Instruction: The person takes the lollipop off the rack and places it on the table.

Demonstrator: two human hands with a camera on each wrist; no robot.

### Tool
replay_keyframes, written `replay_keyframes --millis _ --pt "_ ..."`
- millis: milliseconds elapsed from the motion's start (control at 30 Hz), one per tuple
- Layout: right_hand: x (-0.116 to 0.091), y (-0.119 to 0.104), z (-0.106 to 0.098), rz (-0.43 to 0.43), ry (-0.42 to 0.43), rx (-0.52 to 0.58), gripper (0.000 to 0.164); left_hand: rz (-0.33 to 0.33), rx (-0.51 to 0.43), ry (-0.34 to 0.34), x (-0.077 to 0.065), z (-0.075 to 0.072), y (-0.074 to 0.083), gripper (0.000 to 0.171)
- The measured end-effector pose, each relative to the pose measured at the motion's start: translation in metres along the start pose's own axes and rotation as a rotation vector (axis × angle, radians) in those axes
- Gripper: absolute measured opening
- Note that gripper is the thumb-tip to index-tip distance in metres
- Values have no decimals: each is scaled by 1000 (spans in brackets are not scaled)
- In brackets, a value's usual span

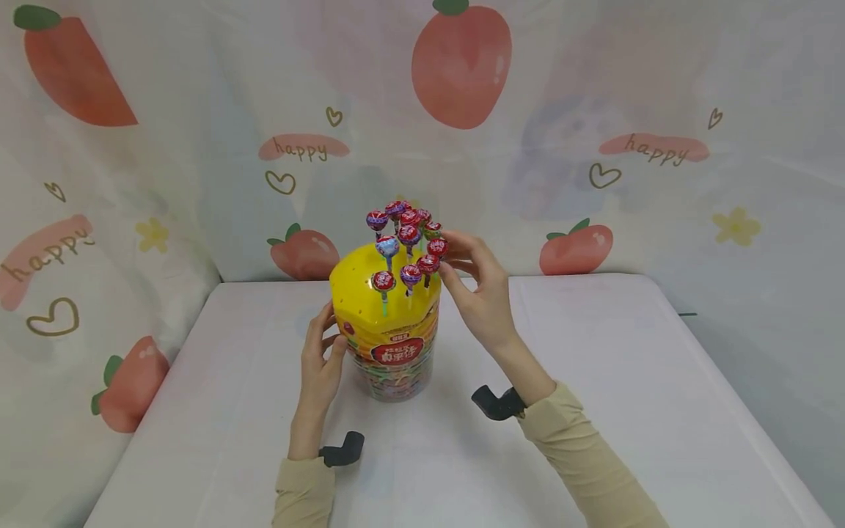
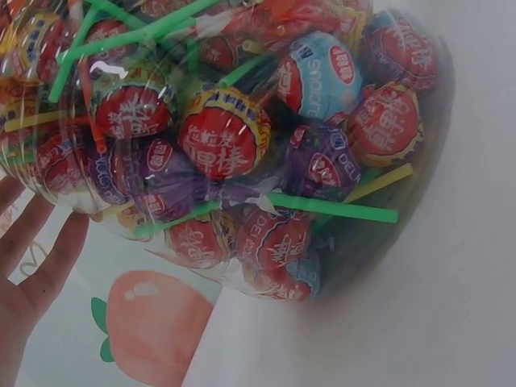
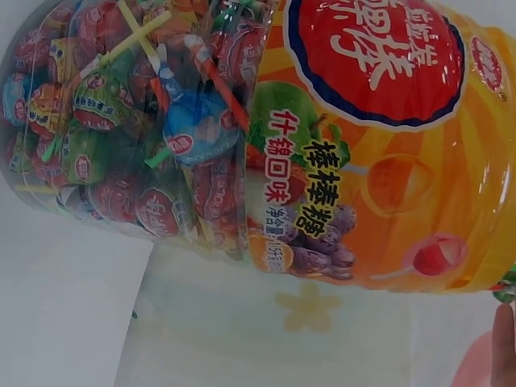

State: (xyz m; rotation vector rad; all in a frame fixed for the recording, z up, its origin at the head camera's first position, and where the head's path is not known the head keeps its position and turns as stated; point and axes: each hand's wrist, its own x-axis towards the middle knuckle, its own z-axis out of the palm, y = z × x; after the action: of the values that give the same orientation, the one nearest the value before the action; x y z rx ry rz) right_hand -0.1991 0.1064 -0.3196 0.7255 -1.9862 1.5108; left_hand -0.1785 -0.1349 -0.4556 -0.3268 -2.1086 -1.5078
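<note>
A large candy jar (image 1: 396,367) stands upright on the table, with a yellow lid (image 1: 359,293) and a clear lower part full of wrapped lollipops (image 2: 226,137). Several lollipops (image 1: 409,235) stick up from the lid on their sticks. My left hand (image 1: 321,367) rests against the jar's left side, its fingers (image 2: 52,258) fairly straight on the wall. At the lid's right edge, my right hand (image 1: 485,290) pinches a red-wrapped lollipop (image 1: 437,248) between thumb and fingers. Only a fingertip of that hand shows in the right wrist view, beside a green-wrapped lollipop (image 3: 505,290).
A white-covered table (image 1: 594,381) carries the jar. Behind and to the left hangs a pale cloth (image 1: 224,88) printed with fruit and hearts. Black wrist mounts (image 1: 498,403) sit on both forearms.
</note>
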Motion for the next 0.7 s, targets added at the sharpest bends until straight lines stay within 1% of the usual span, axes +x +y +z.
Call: replay_keyframes --millis 100,233,433,700 --pt "-1 2 2 19 5 8 40 28 0 -1 1 0 -3 53" --pt "0 2 3 36 8 15 39 45 2 5 1 0 -4 53" --pt "3 2 4 47 9 16 37 27 -1 7 1 0 -2 53" --pt "3 1 3 46 25 11 36 46 -2 2 2 2 -4 53"
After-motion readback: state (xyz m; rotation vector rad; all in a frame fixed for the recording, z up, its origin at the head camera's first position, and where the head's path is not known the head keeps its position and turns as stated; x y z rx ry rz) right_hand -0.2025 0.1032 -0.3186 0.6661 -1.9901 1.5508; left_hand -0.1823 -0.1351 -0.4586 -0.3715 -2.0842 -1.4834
